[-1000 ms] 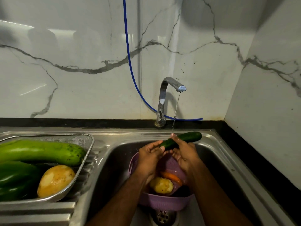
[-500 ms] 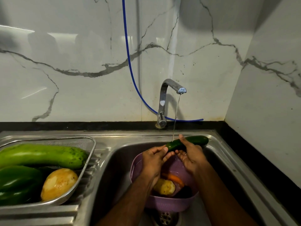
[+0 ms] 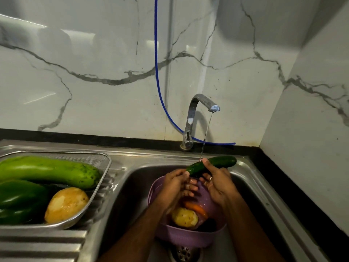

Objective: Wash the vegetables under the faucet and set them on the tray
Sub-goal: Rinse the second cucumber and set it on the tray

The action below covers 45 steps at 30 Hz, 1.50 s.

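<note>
Under the faucet (image 3: 203,110), a thin stream lands on a dark, glossy cucumber (image 3: 213,165), held tilted over the sink (image 3: 264,195). The right hand (image 3: 217,184) curls round its middle; the left hand (image 3: 174,183) pinches its lower end. Below the faucet, a purple perforated basket (image 3: 181,237) still holds a knobbly potato (image 3: 185,217), a carrot (image 3: 196,208) and something dark. Left of the faucet, a steel mesh tray (image 3: 105,163) already carries a long pale gourd (image 3: 49,171), a shiny pepper (image 3: 20,199) and a second potato (image 3: 66,205). Roughly half seems done.

Two bare forearms, no sleeves; left hand (image 3: 174,183), right hand (image 3: 217,183) ungloved
</note>
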Each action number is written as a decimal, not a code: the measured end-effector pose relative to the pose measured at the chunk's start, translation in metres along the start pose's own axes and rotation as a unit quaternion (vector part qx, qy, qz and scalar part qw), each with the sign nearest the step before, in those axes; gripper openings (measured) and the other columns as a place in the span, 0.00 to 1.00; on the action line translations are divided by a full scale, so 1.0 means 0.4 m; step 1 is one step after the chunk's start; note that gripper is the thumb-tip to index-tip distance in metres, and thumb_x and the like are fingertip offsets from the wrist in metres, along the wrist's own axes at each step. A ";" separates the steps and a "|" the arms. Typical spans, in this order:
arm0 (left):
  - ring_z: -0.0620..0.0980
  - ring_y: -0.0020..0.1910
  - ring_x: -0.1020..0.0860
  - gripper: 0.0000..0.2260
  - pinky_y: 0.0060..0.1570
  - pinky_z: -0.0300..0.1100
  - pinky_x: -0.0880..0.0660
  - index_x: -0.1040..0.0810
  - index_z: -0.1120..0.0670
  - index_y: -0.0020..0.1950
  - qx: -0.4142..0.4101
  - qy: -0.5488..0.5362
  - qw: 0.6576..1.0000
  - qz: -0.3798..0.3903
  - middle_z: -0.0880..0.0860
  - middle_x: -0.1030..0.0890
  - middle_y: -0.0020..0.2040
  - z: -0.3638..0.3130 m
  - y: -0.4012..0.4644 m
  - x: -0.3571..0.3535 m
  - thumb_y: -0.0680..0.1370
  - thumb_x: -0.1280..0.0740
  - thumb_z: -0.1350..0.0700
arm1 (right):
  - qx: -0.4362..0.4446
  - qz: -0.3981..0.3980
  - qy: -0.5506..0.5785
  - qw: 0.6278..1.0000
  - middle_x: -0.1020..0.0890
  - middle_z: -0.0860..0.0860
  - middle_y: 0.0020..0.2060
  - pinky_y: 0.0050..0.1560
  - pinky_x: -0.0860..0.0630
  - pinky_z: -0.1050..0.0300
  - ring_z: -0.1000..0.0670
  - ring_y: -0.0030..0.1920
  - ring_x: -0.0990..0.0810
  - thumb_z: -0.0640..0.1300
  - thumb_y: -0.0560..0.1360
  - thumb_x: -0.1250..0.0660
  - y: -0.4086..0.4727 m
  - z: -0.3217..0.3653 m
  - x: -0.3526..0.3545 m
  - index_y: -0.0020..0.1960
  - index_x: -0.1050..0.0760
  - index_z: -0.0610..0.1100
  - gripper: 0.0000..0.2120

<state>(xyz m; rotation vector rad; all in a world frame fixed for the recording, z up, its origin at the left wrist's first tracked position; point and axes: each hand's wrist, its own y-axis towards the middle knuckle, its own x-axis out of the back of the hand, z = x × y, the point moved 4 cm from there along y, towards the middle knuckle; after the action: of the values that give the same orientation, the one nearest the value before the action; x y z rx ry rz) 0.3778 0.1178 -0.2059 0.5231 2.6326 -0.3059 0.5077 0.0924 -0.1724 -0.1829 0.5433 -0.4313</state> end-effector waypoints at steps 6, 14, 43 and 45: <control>0.52 0.32 0.23 0.26 0.29 0.41 0.26 0.22 0.66 0.55 0.046 0.011 0.998 0.039 0.59 0.20 0.37 0.001 -0.002 -0.025 0.85 0.48 0.44 | -0.017 0.065 0.000 0.998 0.13 0.39 0.42 0.33 0.18 0.52 0.43 0.37 0.12 0.37 0.76 0.27 -0.014 -0.002 -0.005 0.64 0.27 0.34 0.20; 0.49 0.29 0.27 0.11 0.26 0.39 0.30 0.26 0.62 0.57 0.003 0.047 0.999 -0.007 0.56 0.23 0.34 0.000 0.003 0.019 0.85 0.43 0.56 | -0.033 0.049 -0.064 0.996 0.25 0.44 0.27 0.24 0.32 0.59 0.48 0.23 0.31 0.38 0.77 0.27 -0.011 -0.101 -0.062 0.65 0.28 0.43 0.19; 0.44 0.19 0.41 0.22 0.21 0.32 0.45 0.25 0.61 0.44 0.012 0.114 0.981 -0.159 0.49 0.36 0.22 -0.057 0.001 0.159 0.83 0.42 0.43 | -0.008 0.005 -0.074 0.997 0.15 0.45 0.44 0.35 0.27 0.56 0.51 0.35 0.20 0.55 0.77 0.27 0.043 -0.058 -0.051 0.58 0.21 0.43 0.17; 0.45 0.19 0.38 0.23 0.22 0.33 0.43 0.24 0.62 0.42 0.014 0.160 0.975 -0.153 0.52 0.33 0.23 -0.046 0.006 0.156 0.84 0.44 0.44 | 0.028 -0.010 -0.104 0.994 0.15 0.45 0.44 0.35 0.26 0.56 0.51 0.35 0.20 0.54 0.77 0.27 0.039 -0.049 -0.046 0.58 0.21 0.43 0.17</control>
<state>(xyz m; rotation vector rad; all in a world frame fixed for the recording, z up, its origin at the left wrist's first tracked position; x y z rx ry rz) 0.3200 0.1449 -0.2185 0.1817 3.0304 -0.3804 0.4887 0.1134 -0.1847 -0.1772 0.3251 -0.4404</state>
